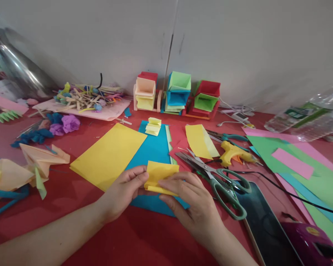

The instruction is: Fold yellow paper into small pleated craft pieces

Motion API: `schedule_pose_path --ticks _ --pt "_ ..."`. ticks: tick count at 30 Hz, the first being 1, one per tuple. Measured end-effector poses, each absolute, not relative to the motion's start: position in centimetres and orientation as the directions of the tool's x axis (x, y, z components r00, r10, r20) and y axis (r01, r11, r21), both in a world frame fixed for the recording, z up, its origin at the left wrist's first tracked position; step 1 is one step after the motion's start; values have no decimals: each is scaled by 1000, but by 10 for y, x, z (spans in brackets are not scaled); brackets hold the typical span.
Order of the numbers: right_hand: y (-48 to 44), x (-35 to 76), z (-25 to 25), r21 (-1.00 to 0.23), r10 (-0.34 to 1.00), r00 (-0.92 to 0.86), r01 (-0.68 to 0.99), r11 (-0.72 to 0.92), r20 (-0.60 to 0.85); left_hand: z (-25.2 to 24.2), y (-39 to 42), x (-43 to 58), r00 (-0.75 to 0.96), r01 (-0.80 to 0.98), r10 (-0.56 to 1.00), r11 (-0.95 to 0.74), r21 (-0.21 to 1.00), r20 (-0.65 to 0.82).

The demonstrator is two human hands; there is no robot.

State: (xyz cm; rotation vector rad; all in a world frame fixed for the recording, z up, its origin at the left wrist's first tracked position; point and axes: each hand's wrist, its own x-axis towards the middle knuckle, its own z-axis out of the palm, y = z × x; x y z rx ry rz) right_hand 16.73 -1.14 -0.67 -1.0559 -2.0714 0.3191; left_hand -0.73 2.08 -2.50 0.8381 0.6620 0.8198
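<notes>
Between my two hands is a small folded piece of yellow paper (161, 173), with a crease along its lower edge. My left hand (127, 188) pinches its left side between thumb and fingers. On the right side, my right hand (192, 197) grips it, fingers over the front and thumb below. Under the hands lies a blue paper sheet (148, 149). A small pleated pale-yellow paper piece (153, 126) rests on the blue sheet's far end. Larger yellow sheets (111, 153) lie to the left, partly over the blue one.
Green-handled scissors (224, 184), a yellow glue gun (235, 153) and a dark phone (266, 225) lie to the right. Folded paper boxes (177, 90) stand by the wall. Left are wooden sticks (83, 98) and paper flowers (68, 123). A plastic bottle (308, 112) lies far right.
</notes>
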Motion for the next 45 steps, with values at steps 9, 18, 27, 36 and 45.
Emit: schedule_pose_path --ticks 9,18,27,36,45 --pt "-13 170 -6 -674 912 -176 625 394 370 -24 18 -12 621 -120 780 184 976 -71" --pt "-9 172 -12 -743 939 -125 581 331 320 -17 14 -13 552 232 834 -138 963 -14" --pt "-8 172 -15 -714 944 -180 619 326 275 -17 13 -12 529 271 849 -169 948 0" --pt "-8 173 -15 -697 941 -205 634 337 269 -17 13 -14 508 326 855 -301 896 103" --pt "-9 172 -16 -621 912 -211 677 396 352 -23 13 -15 482 318 870 -287 904 106"
